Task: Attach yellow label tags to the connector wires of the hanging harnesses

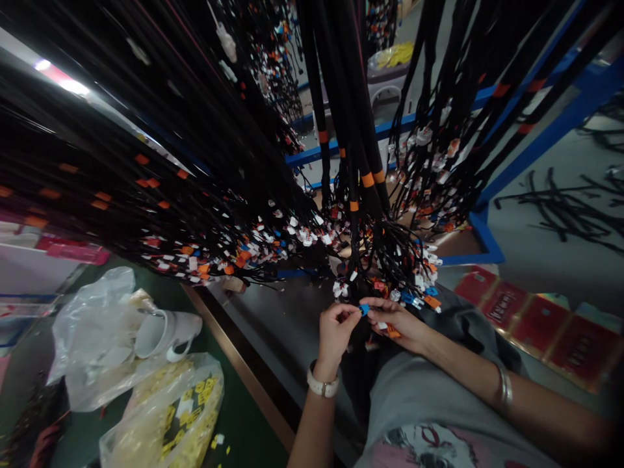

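Between my two hands, in front of my lap, is a small blue connector [364, 310]. The thumb and finger of my left hand [336, 330] pinch it from one side. My right hand [394, 320] grips it from the other side, and white and orange connectors [391, 331] show below its fingers. Just beyond my hands hangs a bundle of black wire harnesses [358, 240], its ends thick with white, blue and orange connectors. Whatever sits inside the blue connector is too small to make out.
More black harnesses [234, 130] with orange tape bands hang at the left from a blue frame [487, 240]. On the green table [253, 416] lie a white mug [168, 331] and a plastic bag [195, 416] of yellow pieces. Red packages [531, 318] lie at the right.
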Demonstrator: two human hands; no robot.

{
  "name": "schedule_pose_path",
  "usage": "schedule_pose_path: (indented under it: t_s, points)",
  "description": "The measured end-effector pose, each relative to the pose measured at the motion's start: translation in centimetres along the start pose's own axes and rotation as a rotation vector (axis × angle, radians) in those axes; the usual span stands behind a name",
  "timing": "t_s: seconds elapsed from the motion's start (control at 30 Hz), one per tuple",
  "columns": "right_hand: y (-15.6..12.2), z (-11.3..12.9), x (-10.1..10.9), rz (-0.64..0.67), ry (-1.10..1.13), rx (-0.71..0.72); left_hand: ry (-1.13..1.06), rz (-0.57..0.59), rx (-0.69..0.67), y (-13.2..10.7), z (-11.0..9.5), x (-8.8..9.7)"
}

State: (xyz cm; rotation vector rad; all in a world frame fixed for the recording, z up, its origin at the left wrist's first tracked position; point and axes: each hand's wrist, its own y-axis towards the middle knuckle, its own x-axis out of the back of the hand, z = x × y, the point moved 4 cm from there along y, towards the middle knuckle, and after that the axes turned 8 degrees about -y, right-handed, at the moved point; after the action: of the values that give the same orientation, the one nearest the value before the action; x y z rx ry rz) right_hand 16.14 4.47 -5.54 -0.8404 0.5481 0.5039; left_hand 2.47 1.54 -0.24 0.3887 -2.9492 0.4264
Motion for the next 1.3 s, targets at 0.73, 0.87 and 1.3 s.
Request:
schedule_pose_path:
  t_s: [0.73,0.87,1.3]
  points:
    - [-0.1,0.0,0.1,0.013,-0.02,0.009,-0.205,-0.013,0.194,-0.1,1.1,-0.5]
    - [0.0,-0.2,0.2,0.001,-0.017,0.009,-0.272,-0.016,0.248,-0.1,1.3,-0.6]
    - [-0.3,0.1,-0.4,0.022,0.037,-0.029,-0.53,0.074,0.423,-0.5,1.6,-1.1]
